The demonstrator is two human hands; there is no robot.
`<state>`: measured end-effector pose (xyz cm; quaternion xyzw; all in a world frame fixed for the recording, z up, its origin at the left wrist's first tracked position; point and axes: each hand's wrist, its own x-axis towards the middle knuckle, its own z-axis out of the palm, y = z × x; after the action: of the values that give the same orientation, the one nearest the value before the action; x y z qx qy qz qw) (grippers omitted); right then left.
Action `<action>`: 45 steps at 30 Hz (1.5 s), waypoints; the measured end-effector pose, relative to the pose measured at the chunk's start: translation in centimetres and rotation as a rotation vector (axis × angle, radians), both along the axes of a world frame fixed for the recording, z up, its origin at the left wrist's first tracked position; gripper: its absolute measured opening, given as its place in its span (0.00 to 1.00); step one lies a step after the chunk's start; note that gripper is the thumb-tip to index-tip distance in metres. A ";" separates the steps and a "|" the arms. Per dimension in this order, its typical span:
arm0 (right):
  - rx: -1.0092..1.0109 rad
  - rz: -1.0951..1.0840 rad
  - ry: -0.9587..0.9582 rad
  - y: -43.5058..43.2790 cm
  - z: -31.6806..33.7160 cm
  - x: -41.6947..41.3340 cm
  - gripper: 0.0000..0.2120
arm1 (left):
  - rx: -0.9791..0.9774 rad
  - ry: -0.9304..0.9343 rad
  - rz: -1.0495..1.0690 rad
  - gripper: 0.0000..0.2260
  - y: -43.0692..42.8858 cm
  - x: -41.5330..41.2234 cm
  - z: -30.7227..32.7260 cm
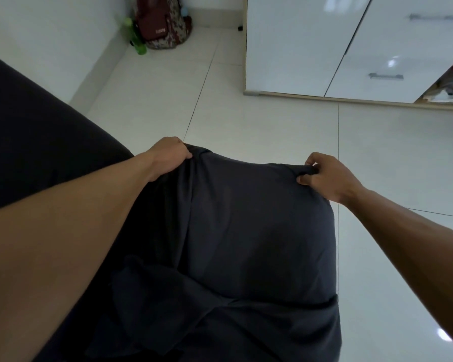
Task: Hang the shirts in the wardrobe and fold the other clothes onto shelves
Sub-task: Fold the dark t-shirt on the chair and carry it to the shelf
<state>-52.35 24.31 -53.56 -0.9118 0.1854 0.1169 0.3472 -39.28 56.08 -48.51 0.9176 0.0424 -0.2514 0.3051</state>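
Fingers of both hands are clenched on the top edge of a dark garment [246, 231]. The left hand [171, 152] bunches one corner in a closed fist, its fingertips tucked out of sight under the cloth. The right hand [324, 176] pinches the other corner between the thumb and curled fingers [310, 160], with a small fold of fabric gathered in the grip. The garment is charcoal-blue, soft and matte, spread fairly taut between the two hands and falling toward the camera in long folds, with a looser flap crossing its lower left; what kind of garment it is cannot be told. It hangs in the air above the white tiled floor [272, 126], just beside a dark upholstered edge [24, 126] on the left. Both forearms are bare and reach forward, nearly straight, backs of the hands up, well apart. Beyond stands a glossy white wardrobe [311, 48].
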 end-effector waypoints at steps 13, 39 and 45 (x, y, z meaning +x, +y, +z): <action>-0.073 0.022 0.105 -1.4 0.2 -1.3 0.07 | 0.152 -0.023 -0.186 0.11 1.6 1.0 0.8; 0.041 0.069 0.245 -2.6 -0.5 -0.9 0.07 | 0.585 0.176 -0.505 0.25 -2.9 0.7 -1.5; -0.074 0.046 0.146 -3.4 -0.7 -2.1 0.06 | 0.111 0.144 -0.096 0.09 -3.1 1.7 0.5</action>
<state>-54.43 20.96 -54.23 -0.9171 0.1934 0.1841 0.2960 -37.62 52.96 -48.01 0.9136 0.0341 -0.3281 0.2377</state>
